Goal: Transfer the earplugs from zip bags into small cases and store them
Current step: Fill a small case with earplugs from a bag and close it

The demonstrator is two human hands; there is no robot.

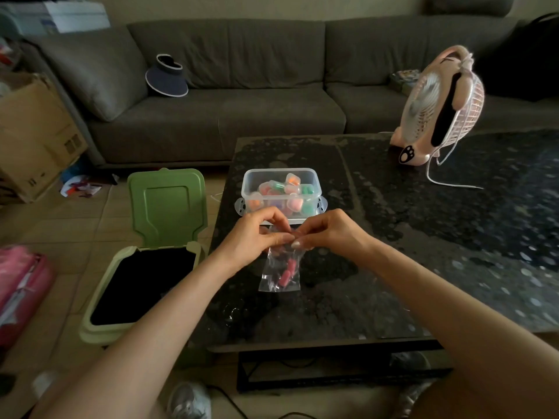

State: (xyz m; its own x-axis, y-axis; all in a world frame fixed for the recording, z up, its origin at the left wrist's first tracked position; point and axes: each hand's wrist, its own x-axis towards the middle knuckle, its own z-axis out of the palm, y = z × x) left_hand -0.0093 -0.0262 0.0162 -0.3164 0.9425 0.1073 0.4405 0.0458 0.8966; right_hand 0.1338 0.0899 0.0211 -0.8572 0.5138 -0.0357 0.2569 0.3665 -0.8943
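**Desk:** Grip state?

**Op:** I read both as pinching. Left hand (257, 234) and right hand (329, 234) meet fingertip to fingertip on the top edge of the clear zip bag (279, 270), just on the near side of the clear storage box (281, 173). Neither hand is nearer: they share the mouth.

**Desk:** Which way does the bag lie?

**Op:** It hangs down from the pinch, with its long axis running from the box toward me. The pink earplugs (287, 272) are in the lower half, well below the fingers. My guess is the next move is to part the seal, so the pull goes sideways, across that axis.

**Desk:** What can't you see?

**Op:** The seal is under the fingertips, so I can't tell if it is open or closed. I can't count the plugs through the crinkled film. The small cases (295, 204) are piled inside the box, coloured, and I can't tell which are full. I see no loose case on the coffee table (393, 237) near side of the box. The bag's bottom corner may touch the tabletop, but I'm not sure.
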